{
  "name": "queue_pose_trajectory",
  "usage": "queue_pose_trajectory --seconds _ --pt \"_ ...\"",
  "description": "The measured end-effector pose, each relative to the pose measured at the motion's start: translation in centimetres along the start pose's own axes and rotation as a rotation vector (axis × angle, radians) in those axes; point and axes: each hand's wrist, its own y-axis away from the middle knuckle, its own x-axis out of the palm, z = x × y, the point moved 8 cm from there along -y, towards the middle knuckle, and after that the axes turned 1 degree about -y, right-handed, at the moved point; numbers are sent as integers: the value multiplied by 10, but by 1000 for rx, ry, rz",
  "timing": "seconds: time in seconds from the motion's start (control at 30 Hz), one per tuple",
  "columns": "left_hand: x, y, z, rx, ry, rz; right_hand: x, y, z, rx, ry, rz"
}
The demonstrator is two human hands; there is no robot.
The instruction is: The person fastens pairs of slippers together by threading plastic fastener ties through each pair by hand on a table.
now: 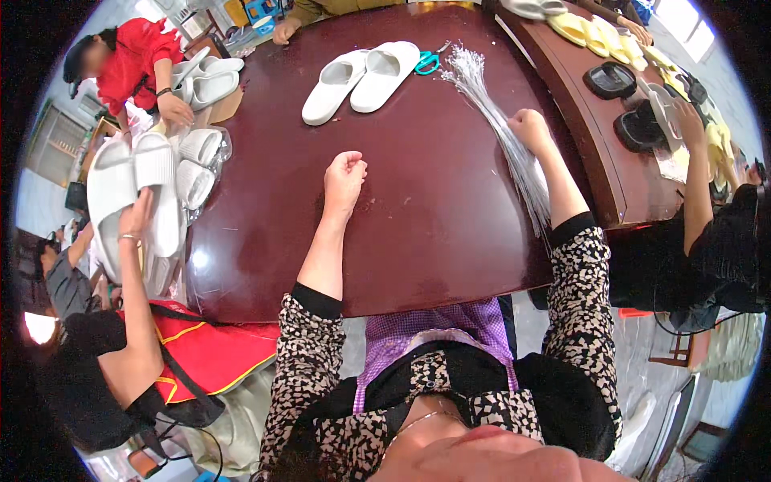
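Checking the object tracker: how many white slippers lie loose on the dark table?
2: a white slipper and a second white slipper, side by side at the far middle of the table. Others sit off-table at the left.

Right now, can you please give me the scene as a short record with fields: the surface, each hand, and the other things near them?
surface: dark red-brown table
left hand: closed in a loose fist on the table, nothing visible in it
right hand: closed on a bundle of thin white plastic ties
beyond the hands: pair of white slippers, teal scissors
at left: another person's hand holds up a white slipper pair
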Motion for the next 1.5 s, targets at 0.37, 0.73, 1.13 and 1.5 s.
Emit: queue_pose_trajectory --seconds 0.37,0.73,1.13,1.5 --pt "-1 -5 0 3 7 17 -34 -10 -12 -15 -184 -138" --pt "-7 -15 5 67 -117 -40 -44 29 35 19 -982 1" --pt "171 11 -160 889 -168 235 -48 56 90 -288 -892 164" --pt "193 -7 -142 597 -36 260 -48 46 34 -230 -858 93"
